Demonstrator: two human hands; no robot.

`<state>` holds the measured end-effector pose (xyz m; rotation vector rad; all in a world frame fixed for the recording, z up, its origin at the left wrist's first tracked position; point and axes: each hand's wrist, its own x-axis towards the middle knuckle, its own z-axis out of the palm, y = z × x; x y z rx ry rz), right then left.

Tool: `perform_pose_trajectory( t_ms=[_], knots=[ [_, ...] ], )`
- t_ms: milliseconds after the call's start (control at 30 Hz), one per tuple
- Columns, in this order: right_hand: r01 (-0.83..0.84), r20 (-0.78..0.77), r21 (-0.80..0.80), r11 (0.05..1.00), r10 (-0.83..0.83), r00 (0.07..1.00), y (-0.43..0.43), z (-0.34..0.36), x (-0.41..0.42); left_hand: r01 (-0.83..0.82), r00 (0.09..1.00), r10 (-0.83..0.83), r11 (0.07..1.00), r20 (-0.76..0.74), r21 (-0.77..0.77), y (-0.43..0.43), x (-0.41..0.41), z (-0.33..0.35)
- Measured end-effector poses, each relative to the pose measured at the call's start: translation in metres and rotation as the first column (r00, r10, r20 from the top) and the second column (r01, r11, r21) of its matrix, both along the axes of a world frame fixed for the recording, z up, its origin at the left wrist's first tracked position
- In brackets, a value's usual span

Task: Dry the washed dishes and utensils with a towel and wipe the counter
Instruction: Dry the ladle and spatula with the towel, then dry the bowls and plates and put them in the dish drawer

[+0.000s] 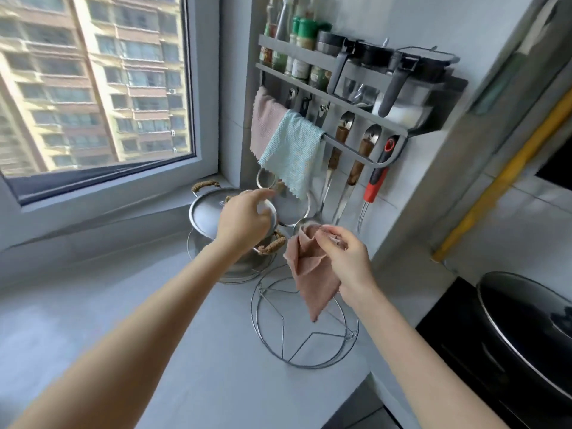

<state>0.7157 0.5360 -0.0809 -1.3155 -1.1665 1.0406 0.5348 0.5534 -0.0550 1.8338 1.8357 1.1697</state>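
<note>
Both hands work mid-frame: the left hand point(244, 222) curls round a blurred round steel utensil point(268, 212) (which kind I cannot tell) above the lidded steel pot point(202, 212). Just right of it, the right hand point(343, 258) pinches the pink towel point(309, 274) — bunched against a hanging ladle point(305, 226), its tail drooping over a wire rack point(283, 339) on the counter point(232, 382).

This is a home kitchen. A wall rack point(297, 83) holds spice bottles point(305, 35) and big spoons point(373, 134). A metal pot point(202, 213) sits on the counter point(185, 351) by the window point(93, 88).
</note>
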Motion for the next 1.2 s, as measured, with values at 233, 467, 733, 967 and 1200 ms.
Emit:
perform_pose_trajectory(
  t_ms=[233,467,733,967,1200],
  knots=[
    [-0.554,-0.258,-0.138,0.821,0.51,0.82,-0.061,-0.002,-0.062,0.275,0.697,0.059,0.899,0.715,-0.342,-0.147,-0.035,-0.034],
    [-0.883,-0.004,-0.237,0.406,0.908,0.419,-0.136,-0.038,-0.123,-0.26,0.555,0.488,0.871,0.674,-0.416,-0.274,-0.076,-0.063],
    [-0.952,0.21,-0.179,0.247,0.955,0.209,-0.204,-0.046,-0.191,-0.444,0.385,0.544,0.817,0.745,-0.368,-0.377,-0.129,-0.065],
    [-0.971,0.211,0.064,0.231,0.948,0.239,-0.312,-0.051,-0.282,-0.456,-0.014,0.463,0.786,0.886,-0.418,-0.418,-0.184,-0.078],
    [-0.923,-0.428,-0.362,0.131,0.856,0.289,-0.356,-0.083,-0.387,-0.607,-0.011,0.298,0.757,0.955,-0.243,-0.484,-0.316,-0.101]
  ],
)
